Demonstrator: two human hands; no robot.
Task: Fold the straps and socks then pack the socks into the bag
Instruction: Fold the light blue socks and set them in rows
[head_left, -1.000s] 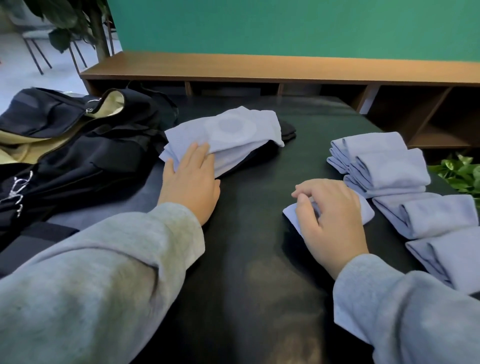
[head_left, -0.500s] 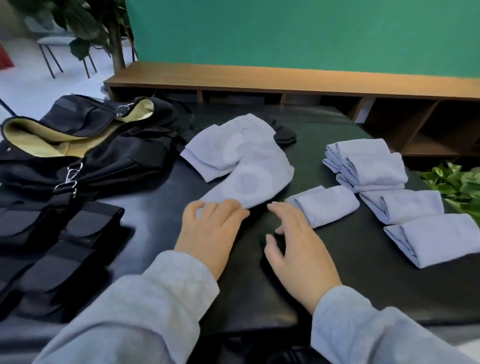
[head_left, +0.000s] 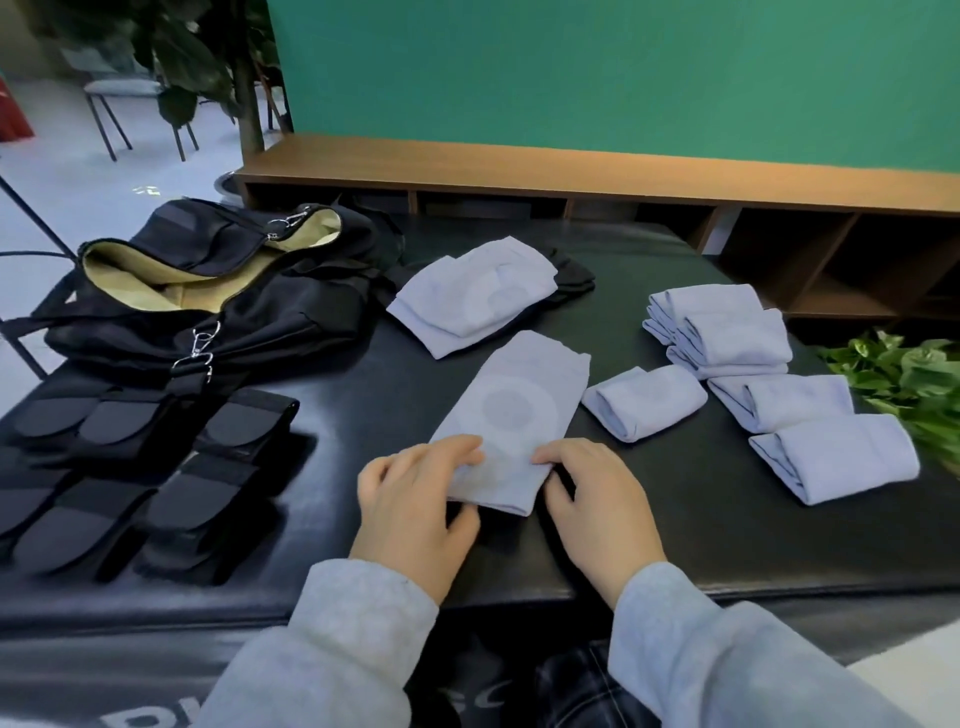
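Note:
A flat light-blue sock (head_left: 519, 410) lies on the black table (head_left: 727, 530) in front of me. My left hand (head_left: 415, 509) grips its near left corner, and my right hand (head_left: 597, 504) pinches its near right corner. A pile of unfolded socks (head_left: 472, 296) sits behind it. Several folded socks lie to the right: one small (head_left: 644, 401), a stack (head_left: 722, 332), and two more (head_left: 784, 402) (head_left: 836, 457). The open black bag (head_left: 208, 291) with tan lining lies at the back left. Folded black straps (head_left: 150, 467) lie at the front left.
A low wooden shelf unit (head_left: 597, 171) runs behind the table under a green wall. A leafy plant (head_left: 904, 374) pokes in at the right edge. A dark cloth (head_left: 571, 275) lies behind the sock pile. Chairs and a tree trunk stand at the far left.
My left hand pulled one sock off the pile toward me. My right hand left the small folded sock and came to the near end of the pulled sock, where both hands now hold it.

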